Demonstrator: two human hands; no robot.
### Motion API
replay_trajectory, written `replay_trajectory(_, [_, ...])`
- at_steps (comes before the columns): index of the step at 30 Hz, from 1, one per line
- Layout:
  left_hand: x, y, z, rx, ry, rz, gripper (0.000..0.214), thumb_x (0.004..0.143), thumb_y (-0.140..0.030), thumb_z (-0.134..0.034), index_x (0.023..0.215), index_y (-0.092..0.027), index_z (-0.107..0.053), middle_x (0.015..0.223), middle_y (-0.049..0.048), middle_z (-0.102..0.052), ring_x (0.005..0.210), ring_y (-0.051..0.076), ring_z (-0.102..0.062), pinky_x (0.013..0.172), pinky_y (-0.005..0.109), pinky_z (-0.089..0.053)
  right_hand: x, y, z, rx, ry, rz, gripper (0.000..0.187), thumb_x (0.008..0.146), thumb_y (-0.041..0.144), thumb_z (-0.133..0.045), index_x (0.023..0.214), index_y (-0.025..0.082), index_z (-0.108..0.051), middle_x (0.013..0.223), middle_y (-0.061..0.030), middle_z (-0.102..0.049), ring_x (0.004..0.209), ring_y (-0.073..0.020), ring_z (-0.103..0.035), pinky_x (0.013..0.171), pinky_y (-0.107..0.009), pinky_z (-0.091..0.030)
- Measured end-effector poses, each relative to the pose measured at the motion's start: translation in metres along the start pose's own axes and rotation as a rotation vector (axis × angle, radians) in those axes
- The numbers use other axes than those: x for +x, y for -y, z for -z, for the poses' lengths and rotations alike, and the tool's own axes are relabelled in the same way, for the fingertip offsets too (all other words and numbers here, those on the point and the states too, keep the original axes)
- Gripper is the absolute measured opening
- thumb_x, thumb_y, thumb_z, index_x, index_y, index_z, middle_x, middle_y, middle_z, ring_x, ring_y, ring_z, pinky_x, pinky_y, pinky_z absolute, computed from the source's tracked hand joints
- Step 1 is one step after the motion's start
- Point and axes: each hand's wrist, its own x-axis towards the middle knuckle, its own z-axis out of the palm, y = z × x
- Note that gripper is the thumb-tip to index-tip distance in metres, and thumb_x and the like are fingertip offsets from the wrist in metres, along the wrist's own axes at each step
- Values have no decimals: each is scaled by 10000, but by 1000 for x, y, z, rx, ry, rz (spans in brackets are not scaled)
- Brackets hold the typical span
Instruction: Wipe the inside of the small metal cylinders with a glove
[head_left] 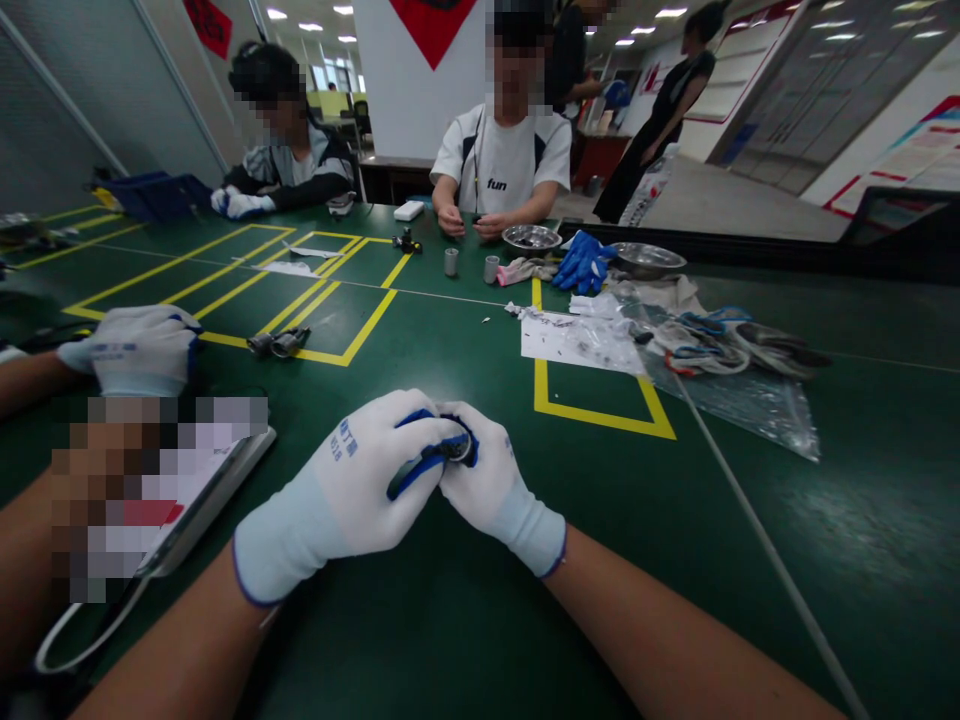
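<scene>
So a couple of metal fittings (279, 342) lie on the bench (450, 350), well left of the white sheet (538, 343). Nearer than the sheet, the left hand (371, 470) and right hand (486, 470) both have fingers closed on a small dark round part (460, 446). Looks like two-handed fiddling imo; next move calls for a steady grip.

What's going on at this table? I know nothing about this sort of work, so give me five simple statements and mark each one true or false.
1. The left hand and right hand wear white gloves. True.
2. The person's two hands are far apart. False: they meet around a small dark part.
3. Two grey cylinders stand on the green table. True.
4. The tape lines are red. False: the tape is yellow.
5. A blue glove lies beside a metal bowl. True.
</scene>
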Motion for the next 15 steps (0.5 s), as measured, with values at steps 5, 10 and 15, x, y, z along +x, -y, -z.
replay_trajectory(5, [0, 2, -1, 56, -26, -52, 225, 1009, -194, -566, 1157, -180, -735, 1092, 87, -669, 958, 217, -644, 821, 357, -535, 1, -1, 0, -7, 13, 5, 170, 857, 196, -665, 1024, 215, -686, 986, -70, -797, 962, -250, -779, 888, -387, -625])
replay_trajectory(10, [0, 3, -1, 73, -37, -76, 205, 1009, -201, -579, 1121, -176, -748, 1081, 87, -680, 954, 218, -648, 810, 355, -528, 1, -3, -1, 17, -4, 21, 178, 837, 201, -670, 1014, 207, -693, 982, -78, -805, 940, -257, -782, 840, -379, -624])
replay_trajectory(15, [0, 2, -2, 56, -3, -58, 211, 1016, -203, -566, 1132, -176, -740, 1121, 96, -674, 997, 228, -647, 844, 355, -528, 0, -4, 0, -7, 16, 30, 212, 827, 193, -667, 1037, 202, -699, 1027, -97, -806, 957, -266, -781, 859, -396, -616])
